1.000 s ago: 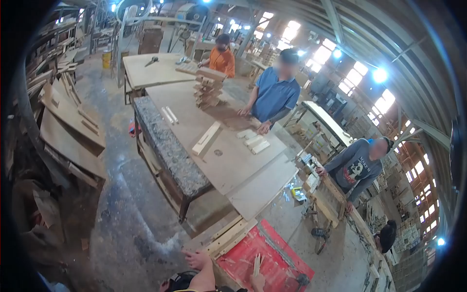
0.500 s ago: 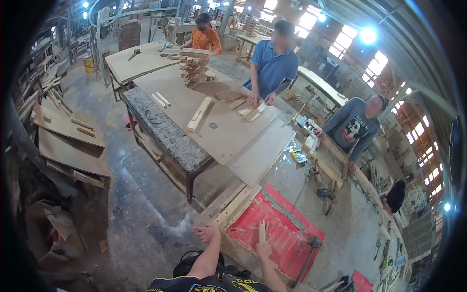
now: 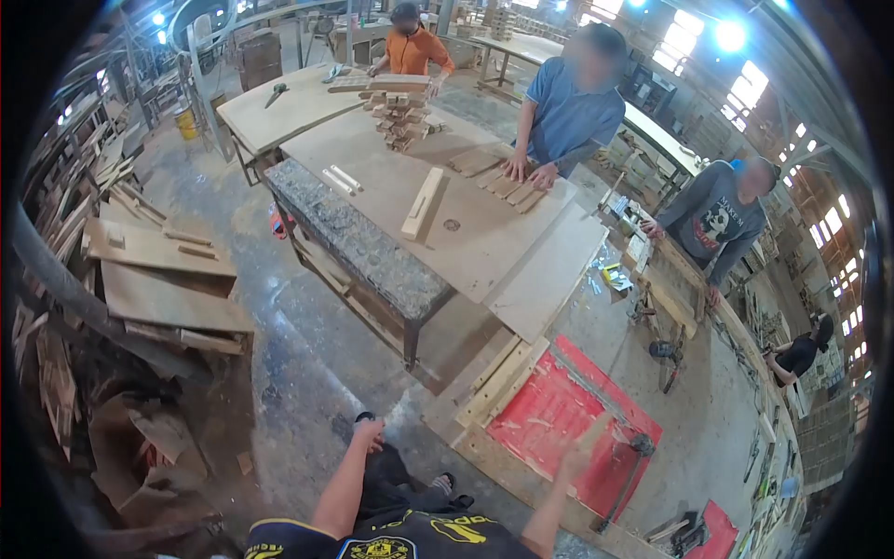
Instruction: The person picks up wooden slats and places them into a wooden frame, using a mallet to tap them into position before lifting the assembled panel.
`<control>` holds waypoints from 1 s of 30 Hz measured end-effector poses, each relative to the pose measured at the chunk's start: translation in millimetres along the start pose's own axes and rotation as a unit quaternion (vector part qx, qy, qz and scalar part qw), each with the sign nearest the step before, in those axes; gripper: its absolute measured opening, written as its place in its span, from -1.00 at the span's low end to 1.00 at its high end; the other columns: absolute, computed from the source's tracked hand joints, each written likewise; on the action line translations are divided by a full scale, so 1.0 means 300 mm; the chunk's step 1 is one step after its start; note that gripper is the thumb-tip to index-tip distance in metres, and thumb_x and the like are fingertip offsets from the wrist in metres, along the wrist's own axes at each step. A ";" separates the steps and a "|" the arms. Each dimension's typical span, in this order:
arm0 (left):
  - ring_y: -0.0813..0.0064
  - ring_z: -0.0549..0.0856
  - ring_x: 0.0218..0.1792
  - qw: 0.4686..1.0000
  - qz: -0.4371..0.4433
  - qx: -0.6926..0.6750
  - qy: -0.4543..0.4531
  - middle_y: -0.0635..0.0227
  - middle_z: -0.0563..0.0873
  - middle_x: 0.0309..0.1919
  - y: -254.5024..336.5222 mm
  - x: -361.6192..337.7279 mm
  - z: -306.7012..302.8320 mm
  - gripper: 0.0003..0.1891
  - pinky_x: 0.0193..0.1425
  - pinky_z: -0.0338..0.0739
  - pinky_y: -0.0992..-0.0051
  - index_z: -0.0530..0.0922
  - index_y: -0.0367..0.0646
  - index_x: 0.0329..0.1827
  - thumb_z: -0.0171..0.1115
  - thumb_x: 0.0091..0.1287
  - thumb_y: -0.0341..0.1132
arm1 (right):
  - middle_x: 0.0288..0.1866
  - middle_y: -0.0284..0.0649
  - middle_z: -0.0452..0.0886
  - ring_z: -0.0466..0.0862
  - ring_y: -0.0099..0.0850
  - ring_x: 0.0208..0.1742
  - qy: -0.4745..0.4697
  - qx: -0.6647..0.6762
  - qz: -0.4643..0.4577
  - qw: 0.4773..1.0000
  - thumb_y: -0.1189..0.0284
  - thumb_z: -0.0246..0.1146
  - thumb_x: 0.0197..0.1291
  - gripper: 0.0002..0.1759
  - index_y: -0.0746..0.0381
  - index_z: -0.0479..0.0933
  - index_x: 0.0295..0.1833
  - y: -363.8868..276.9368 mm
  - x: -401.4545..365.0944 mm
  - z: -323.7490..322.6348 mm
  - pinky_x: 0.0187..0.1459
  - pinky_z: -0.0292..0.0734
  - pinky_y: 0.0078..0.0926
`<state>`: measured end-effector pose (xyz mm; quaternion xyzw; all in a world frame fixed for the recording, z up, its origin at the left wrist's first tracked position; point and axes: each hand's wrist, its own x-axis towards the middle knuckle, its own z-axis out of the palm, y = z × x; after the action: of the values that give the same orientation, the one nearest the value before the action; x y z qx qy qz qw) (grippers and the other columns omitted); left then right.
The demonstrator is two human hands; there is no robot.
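Note:
My right hand (image 3: 575,461) is closed round the lower end of a light wooden piece (image 3: 594,430), held tilted above the red sheet (image 3: 545,410); both are slightly blurred. My left hand (image 3: 370,434) hangs low over the floor beside my body, its fingers loosely bent and apart, with nothing visible in them. Next to the red sheet, pale wooden strips (image 3: 503,382) lie along the bench edge. A dark metal bar (image 3: 596,387) crosses the sheet.
Across the large table (image 3: 372,149), a person in blue (image 3: 573,107) presses both hands on wooden slats (image 3: 512,191). A stack of wood (image 3: 400,116) stands near a person in orange (image 3: 416,51). A person in grey (image 3: 717,214) stands right. Boards (image 3: 163,252) lean left.
The view has shifted, moving the scene right. My right hand and its wooden piece are farther right over the red sheet, the piece now tilted. The person in blue has the slats side by side.

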<state>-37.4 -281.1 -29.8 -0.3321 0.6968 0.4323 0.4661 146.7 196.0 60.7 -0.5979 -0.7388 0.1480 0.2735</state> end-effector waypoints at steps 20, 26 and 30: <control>0.44 0.66 -0.37 0.832 0.524 -0.092 0.154 0.26 0.71 -0.42 1.354 0.202 -0.732 -0.78 -0.21 0.50 0.43 0.61 -0.29 -0.27 0.11 0.32 -0.30 | -0.60 -0.36 0.49 0.52 -0.59 -0.61 -0.017 0.363 -0.090 0.927 0.48 0.23 0.25 -0.86 0.34 0.49 -0.30 -1.529 -0.629 -0.040 -0.56 0.41 -0.57; 0.22 0.70 -0.32 0.794 0.554 -0.028 0.247 0.14 0.72 -0.39 1.883 0.328 -0.607 -0.78 -0.19 0.53 0.30 0.63 -0.27 -0.25 0.08 0.30 -0.32 | -0.57 -0.31 0.56 0.55 -0.58 -0.61 -0.031 0.383 -0.060 0.921 0.48 0.26 0.25 -0.86 0.34 0.51 -0.24 -1.711 -0.503 0.194 -0.55 0.44 -0.57; -0.01 0.69 -0.28 0.804 0.462 0.034 0.373 0.04 0.72 -0.34 2.195 0.558 -0.579 -0.73 -0.16 0.54 0.10 0.64 -0.26 -0.25 0.07 0.30 -0.23 | -0.59 -0.27 0.56 0.56 -0.55 -0.61 -0.057 0.363 -0.053 0.928 0.45 0.28 0.25 -0.84 0.34 0.52 -0.30 -1.777 -0.371 0.468 -0.55 0.44 -0.53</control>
<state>-728.4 -182.5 39.4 -0.0907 0.9020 0.4156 -0.0738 -347.6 -24.7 213.2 -0.4079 -0.6796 0.4253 0.4368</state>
